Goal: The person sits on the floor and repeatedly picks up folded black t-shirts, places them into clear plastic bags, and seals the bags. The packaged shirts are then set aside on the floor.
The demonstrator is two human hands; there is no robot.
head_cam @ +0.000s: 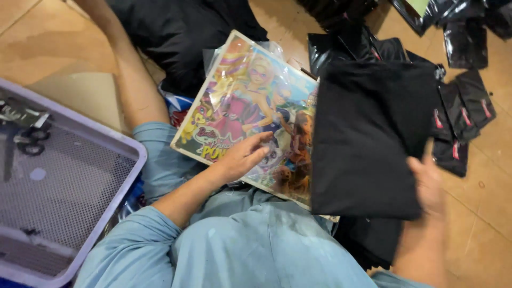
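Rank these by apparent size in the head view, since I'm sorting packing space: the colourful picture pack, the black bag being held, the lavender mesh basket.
1. lavender mesh basket, partly cropped
2. colourful picture pack and black bag: look alike, overlapping, so unranked

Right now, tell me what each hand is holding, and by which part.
The left hand rests flat on the colourful picture book, near its lower edge, in a clear sleeve. The right hand grips the black bag by its right edge.

Under left hand [242, 157]: book cover [250, 106], bright multicolour cartoon print, pink and yellow dominant. In right hand [429, 184]: plain black bag [368, 138]. Beside left forearm: lilac mesh basket [69, 176].
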